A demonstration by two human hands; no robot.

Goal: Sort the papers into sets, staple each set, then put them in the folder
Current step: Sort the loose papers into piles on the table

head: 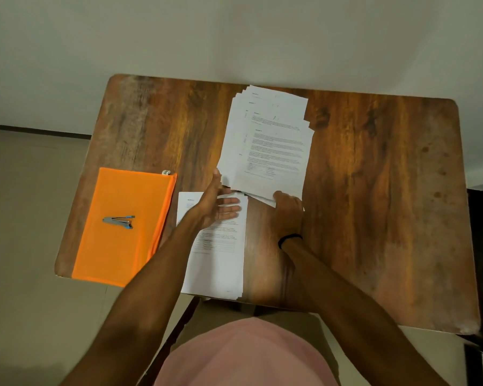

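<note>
Sorting step: right hand point(288, 209) pinches the fanned papers point(271, 146) at their near edge; left hand point(218, 210), fingers straight, seemingly takes one sheet. Peel singly, reading each heading.

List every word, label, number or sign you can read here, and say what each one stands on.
Nothing here can be read with certainty.
fanned papers: bold headings and paragraphs, too small and blurred to read.
near stack: a heading, body text and a table, too blurred to read.
orange folder: its white tag by the zip shows nothing legible.
stapler: no marking can be made out.
</note>
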